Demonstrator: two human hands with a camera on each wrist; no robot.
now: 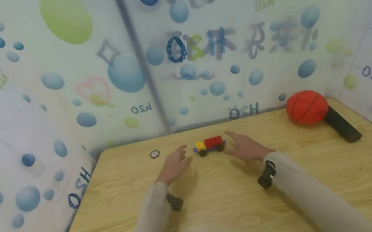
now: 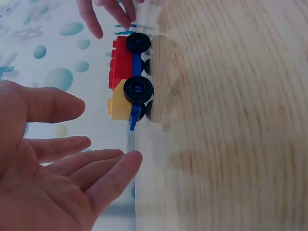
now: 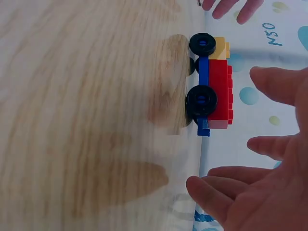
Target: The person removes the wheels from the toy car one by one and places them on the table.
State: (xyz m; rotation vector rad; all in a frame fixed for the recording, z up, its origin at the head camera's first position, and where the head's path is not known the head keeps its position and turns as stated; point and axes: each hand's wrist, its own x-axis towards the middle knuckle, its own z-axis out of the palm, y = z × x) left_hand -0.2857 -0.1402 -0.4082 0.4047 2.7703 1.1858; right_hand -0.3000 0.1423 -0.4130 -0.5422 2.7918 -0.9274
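Here's the red-and-yellow toy truck (image 1: pixel 210 145), wheels down on the wooden table (image 1: pixel 218 214), sitting between the person's left hand (image 1: pixel 175 164) and right hand (image 1: pixel 246 148), both with fingers relaxed and unclosed, both near it yet apart from it.

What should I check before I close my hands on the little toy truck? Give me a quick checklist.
1. Toy truck standing on its wheels on the table: ok.
2. Left hand at the yellow end, open and not touching: ok.
3. Right hand at the red end, open, with a gap in its wrist view: ok.
4. Round disc apart from the truck, off to the left: ok.
5. Red ball and black object away from the truck, over to the right: ok.
6. Red block firmly fixed to the blue base: cannot tell.
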